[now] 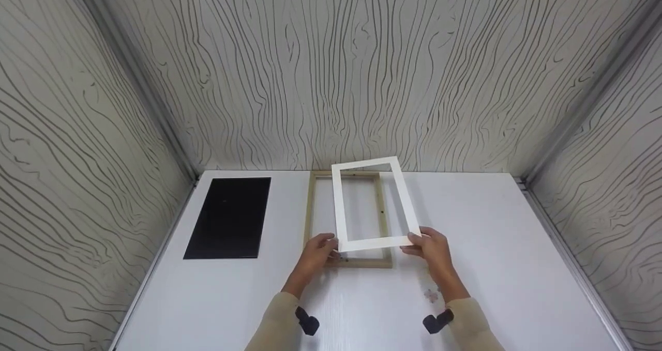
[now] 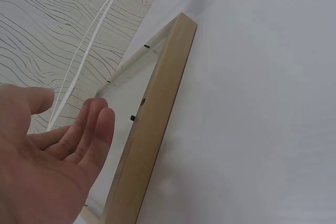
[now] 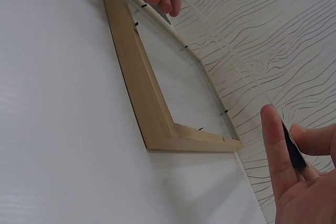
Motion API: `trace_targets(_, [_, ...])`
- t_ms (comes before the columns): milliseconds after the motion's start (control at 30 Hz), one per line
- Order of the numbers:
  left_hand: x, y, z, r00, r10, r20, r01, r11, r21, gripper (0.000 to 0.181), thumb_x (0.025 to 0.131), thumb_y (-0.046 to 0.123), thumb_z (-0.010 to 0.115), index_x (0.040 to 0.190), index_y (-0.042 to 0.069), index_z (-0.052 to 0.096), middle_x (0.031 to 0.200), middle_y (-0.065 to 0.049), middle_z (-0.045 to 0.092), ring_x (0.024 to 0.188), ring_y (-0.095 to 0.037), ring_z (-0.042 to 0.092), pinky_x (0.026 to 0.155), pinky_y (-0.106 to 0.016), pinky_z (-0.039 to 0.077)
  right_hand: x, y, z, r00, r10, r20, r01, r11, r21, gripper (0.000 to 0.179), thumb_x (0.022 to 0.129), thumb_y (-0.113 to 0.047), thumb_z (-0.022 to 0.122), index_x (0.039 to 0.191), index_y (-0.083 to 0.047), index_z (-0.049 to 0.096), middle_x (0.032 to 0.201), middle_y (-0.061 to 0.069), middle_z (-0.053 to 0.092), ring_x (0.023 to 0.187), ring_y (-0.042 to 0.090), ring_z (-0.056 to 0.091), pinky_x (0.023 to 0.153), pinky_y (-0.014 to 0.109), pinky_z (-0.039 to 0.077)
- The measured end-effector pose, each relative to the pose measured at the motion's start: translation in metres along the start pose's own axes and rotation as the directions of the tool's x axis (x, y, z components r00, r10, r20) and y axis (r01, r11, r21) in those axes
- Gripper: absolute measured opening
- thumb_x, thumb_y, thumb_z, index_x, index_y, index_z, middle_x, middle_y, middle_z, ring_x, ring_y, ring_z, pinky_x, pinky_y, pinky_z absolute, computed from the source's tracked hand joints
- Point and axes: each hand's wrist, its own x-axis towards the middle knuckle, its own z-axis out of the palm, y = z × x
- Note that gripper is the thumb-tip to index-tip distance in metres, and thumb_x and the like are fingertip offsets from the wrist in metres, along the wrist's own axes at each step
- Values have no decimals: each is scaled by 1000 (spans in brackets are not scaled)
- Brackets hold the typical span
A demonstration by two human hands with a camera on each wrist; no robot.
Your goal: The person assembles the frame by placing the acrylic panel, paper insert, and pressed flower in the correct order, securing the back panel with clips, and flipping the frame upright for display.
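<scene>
A white picture mat (image 1: pixel 339 206), a thin rectangle with a large opening, is held tilted above a light wooden picture frame (image 1: pixel 362 263). My right hand (image 1: pixel 432 247) pinches its near right corner between thumb and fingers. At the near left corner is my left hand (image 1: pixel 315 253), its fingers loosely extended and the thumb apart from them in the left wrist view. Edge-on, the mat (image 2: pixel 86 51) looks like a thin white strip. The wooden frame (image 3: pixel 136 77) lies on the table, with small dark tabs along its inner edges.
A black rectangular panel (image 1: pixel 227 219) lies flat on the white table (image 1: pixel 491 227), left of the frame. Wood-grain-patterned walls (image 1: pixel 331 72) enclose the table's back and sides. A faint flower-shaped mark (image 1: pixel 431 295) shows near my right wrist.
</scene>
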Motion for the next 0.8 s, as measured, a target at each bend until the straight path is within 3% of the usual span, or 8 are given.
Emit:
trace_targets(200, [0,-1,1,1000,-10,-13,9,1000,-8,46,107,28,62,138,-7,62,109,-16,77,93,-20,73,88,-38,61,0,1,11,1000,-5,-10,5,1000,3,43,106,-10,62,142,13,53,113,24,72,82,20,80,81,31,65])
trace_targets(433, [-1,-3,0,999,-14,-44,13,999,-37,39,106,24,65,130,-7,67,107,-17,78,96,-28,76,87,-39,62,-3,3,20,1000,-14,-1,14,1000,4,42,106,-9,62,141,14,53,118,27,69,84,22,80,82,32,65])
trace_targets(600, [-2,-5,-4,998,-19,-66,17,999,-37,34,106,22,65,126,-6,67,106,-20,77,91,-26,75,83,-37,62,-4,5,28,1000,-12,-3,12,1000,-22,43,106,-9,62,141,13,53,123,30,68,89,26,81,85,35,65])
trace_targets(800, [-4,-10,-8,996,-39,-80,37,999,-22,33,106,22,64,128,-4,67,105,-14,76,91,-26,73,80,-36,61,-7,9,34,1000,-11,7,12,997,-77,46,105,-13,64,143,11,52,128,33,69,94,31,81,90,41,64])
